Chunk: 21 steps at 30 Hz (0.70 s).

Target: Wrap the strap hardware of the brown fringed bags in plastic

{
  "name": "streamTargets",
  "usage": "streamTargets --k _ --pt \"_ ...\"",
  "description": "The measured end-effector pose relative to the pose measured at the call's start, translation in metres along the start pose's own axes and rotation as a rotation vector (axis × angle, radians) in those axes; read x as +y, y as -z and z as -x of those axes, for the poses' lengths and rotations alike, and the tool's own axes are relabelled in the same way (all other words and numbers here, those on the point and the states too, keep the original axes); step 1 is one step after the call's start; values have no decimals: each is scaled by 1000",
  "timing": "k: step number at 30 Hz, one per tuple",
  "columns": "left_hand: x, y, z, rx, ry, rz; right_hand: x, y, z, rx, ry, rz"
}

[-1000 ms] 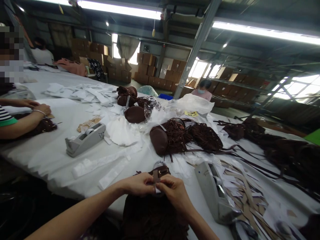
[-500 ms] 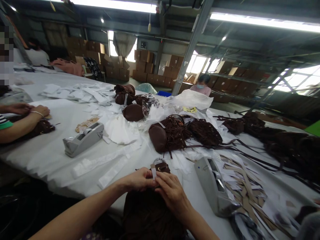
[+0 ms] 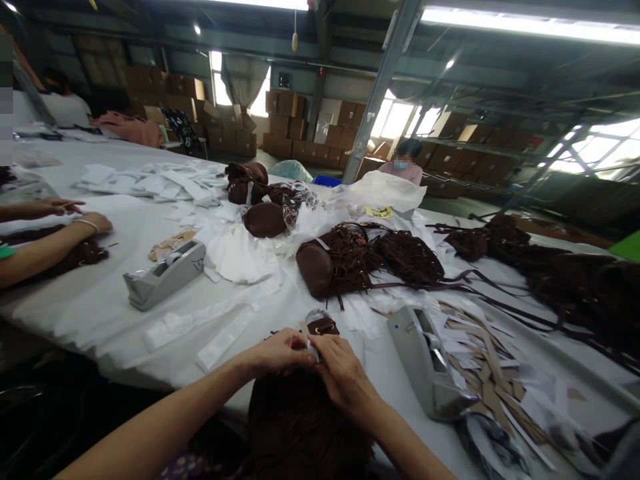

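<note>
A dark brown fringed bag (image 3: 305,420) lies at the near table edge, its top (image 3: 323,327) towards the table's middle. My left hand (image 3: 277,353) and my right hand (image 3: 340,370) meet at that top, fingers pinched together on a small brown strap with a pale strip (image 3: 306,337) on it. The fingertips of both hands touch each other around the strap.
A grey tape dispenser (image 3: 425,360) stands right of my hands, another (image 3: 163,273) to the left. Brown fringed bags (image 3: 370,263) and white paper pieces (image 3: 165,183) cover the white table (image 3: 100,300). Cardboard strips (image 3: 493,377) lie right. Another person's arms (image 3: 45,243) rest at far left.
My hands have stayed pinched at the bag's top, working the pale strip round the strap; the right hand has slid slightly over it. The view has tipped a little upward.
</note>
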State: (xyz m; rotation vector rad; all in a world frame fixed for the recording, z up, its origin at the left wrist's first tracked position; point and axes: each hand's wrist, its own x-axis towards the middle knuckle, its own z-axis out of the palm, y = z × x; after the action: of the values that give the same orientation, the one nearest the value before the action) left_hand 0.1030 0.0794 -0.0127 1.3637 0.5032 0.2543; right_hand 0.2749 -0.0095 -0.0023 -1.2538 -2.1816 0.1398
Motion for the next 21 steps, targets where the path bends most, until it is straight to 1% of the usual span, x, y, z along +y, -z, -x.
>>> streamTargets --k 5,7,11,16,21 --pt "-1 -1 -4 110 31 76 -2 6 -8 -78 -27 -56" --pt "-2 -2 -5 146 34 73 -3 8 -12 -123 -43 -37" --pt "-2 -6 -5 180 29 24 -5 15 -24 -200 -55 3" --pt "-6 -12 -10 281 22 -15 -6 22 -42 -354 0 81" --pt "-12 -10 -13 330 10 -37 -6 23 -45 -393 31 151"
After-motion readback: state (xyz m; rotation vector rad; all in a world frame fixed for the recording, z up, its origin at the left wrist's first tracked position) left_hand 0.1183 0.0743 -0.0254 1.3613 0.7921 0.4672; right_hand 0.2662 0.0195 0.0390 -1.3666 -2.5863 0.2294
